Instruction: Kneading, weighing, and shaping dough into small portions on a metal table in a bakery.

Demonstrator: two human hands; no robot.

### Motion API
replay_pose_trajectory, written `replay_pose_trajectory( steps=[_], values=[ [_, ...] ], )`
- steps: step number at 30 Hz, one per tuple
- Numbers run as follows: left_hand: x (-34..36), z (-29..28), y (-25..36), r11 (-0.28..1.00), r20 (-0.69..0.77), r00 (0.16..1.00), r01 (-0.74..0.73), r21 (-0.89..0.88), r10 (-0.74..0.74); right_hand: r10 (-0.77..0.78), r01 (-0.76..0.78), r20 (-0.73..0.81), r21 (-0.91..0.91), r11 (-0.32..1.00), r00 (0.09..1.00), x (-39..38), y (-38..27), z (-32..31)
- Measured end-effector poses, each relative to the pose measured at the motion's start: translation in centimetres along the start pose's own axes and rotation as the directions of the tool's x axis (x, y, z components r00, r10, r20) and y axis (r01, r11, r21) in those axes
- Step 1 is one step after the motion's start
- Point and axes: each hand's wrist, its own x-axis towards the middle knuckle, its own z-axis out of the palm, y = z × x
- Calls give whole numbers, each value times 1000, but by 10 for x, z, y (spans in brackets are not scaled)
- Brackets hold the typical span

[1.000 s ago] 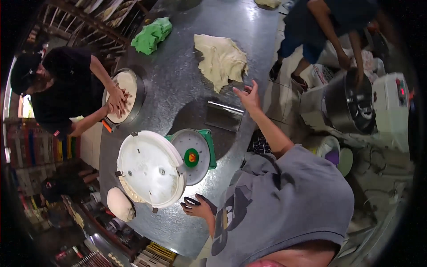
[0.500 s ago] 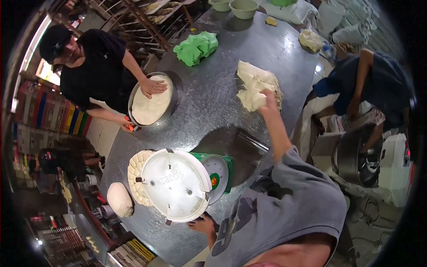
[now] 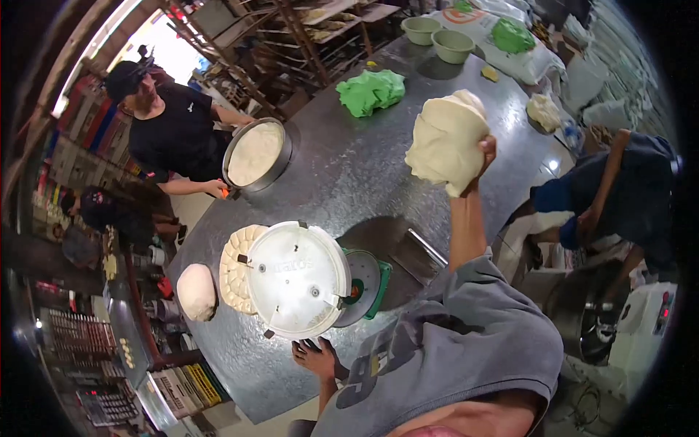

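Observation:
My right hand (image 3: 486,156) grips a big floppy mass of pale dough (image 3: 444,138), held up over the steel table (image 3: 335,175). My left hand (image 3: 313,357) has its fingers apart at the table, just below a white round disc (image 3: 287,266) with dark clips on the rim. The disc partly covers a green scale (image 3: 371,277) and sits beside a ring of segmented dough (image 3: 234,288). A smooth dough ball (image 3: 196,291) lies at their left. A metal scraper (image 3: 415,255) lies right of the scale.
Across the table a person in black (image 3: 178,135) holds a round pan (image 3: 255,153) of dough. Green plastic (image 3: 370,91), bowls (image 3: 451,45), sacks (image 3: 502,62) and a small dough piece (image 3: 545,109) are farther back. Another person (image 3: 626,189) bends over a mixer bowl (image 3: 582,320) at right.
My right hand reached to the dough lying on the table, took hold of it and lifted it. The person in black moved a hand from the pan's dough to its rim.

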Motion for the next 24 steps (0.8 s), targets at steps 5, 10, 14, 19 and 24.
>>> replay_pose_trajectory(
  steps=[5,10,14,19,24],
  values=[
    [1,-9,8,999,-35,999,5,-51,-6,-194,195,139,8,981,971,26,10,52],
    [0,-13,11,996,-76,997,17,-84,-23,-70,99,324,-73,992,943,35,43,134],
    [0,-16,11,994,-105,993,49,-93,-59,63,-12,445,-117,993,893,28,80,181],
    [-2,-21,12,970,-65,982,160,-183,-175,218,-163,539,-148,975,814,10,132,210],
    [-4,-25,11,961,-93,985,119,-252,-146,363,-308,615,-197,931,700,-8,183,210]
  ],
)
